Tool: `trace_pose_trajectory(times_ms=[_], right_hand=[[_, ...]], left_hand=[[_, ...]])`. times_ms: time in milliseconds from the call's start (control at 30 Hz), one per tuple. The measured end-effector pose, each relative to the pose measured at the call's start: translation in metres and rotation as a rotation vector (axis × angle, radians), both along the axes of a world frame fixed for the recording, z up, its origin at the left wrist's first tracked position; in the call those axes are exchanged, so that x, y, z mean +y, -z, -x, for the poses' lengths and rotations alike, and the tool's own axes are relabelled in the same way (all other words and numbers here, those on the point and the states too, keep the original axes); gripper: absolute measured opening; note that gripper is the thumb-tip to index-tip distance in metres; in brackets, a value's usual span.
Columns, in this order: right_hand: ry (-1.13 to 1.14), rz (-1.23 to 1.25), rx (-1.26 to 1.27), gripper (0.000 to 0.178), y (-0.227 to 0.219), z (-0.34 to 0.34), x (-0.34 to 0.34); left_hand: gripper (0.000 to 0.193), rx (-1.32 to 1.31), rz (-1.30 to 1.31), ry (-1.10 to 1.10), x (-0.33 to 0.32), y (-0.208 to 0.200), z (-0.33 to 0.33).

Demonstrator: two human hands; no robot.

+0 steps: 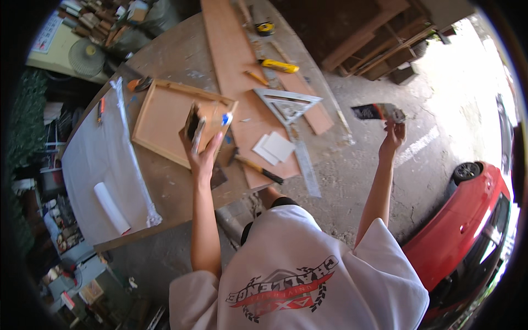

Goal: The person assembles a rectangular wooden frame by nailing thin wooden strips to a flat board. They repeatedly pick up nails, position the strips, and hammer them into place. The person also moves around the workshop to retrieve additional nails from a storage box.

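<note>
My left hand (pixel 203 159) is closed around a small wooden piece (pixel 210 122) with a dark hollow on one side and a blue mark at its corner, held up over the table. Out to the right, above the floor, my right hand (pixel 392 138) pinches a dark, flat packet-like thing (pixel 369 111) with a red streak and a pale, shiny end; its exact kind is unclear. Under the left hand lies a shallow wooden tray (pixel 159 94), partly covered by the raised piece. A hammer (pixel 258 168) with a yellow and black handle rests nearby.
On the table lie a metal triangle square (pixel 289 104), white square pieces (pixel 279 147), a yellow utility knife (pixel 279 66), a tape measure (pixel 264 28), a long board (pixel 225 44) and a metal ruler (pixel 306 168). White sheeting (pixel 102 165) bears a white roll (pixel 111 208). A red car (pixel 462 225) stands right.
</note>
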State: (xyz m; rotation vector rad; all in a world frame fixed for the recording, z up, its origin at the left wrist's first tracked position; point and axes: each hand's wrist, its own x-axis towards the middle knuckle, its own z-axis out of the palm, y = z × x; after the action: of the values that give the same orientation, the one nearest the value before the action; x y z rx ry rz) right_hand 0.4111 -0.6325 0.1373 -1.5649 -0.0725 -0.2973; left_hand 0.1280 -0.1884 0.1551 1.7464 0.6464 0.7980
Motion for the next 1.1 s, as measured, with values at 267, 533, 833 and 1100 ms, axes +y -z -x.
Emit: trace_pose_trajectory(times_ms=[267,533,833,1100], right_hand=[[0.126,0.774,0.066,0.020,0.004,0.060,-0.188],[0.115,0.591,0.281,0.020,0.062,0.037,-0.283],[-0.018,0.506,0.279,0.014,0.081,-0.121,-0.349],[-0.129,0.651,0.177,0.010,0.058,-0.282,-0.296]], left_hand=[[0.093,-0.022,0.446,0.105,-0.180,-0.001,0.088],[0.080,0.082,0.488,0.185,-0.328,0.021,0.057],[0.077,-0.010,0.567,0.380,-0.405,0.014,-0.224],[0.066,-0.002,0.547,0.319,-0.394,0.017,-0.331]])
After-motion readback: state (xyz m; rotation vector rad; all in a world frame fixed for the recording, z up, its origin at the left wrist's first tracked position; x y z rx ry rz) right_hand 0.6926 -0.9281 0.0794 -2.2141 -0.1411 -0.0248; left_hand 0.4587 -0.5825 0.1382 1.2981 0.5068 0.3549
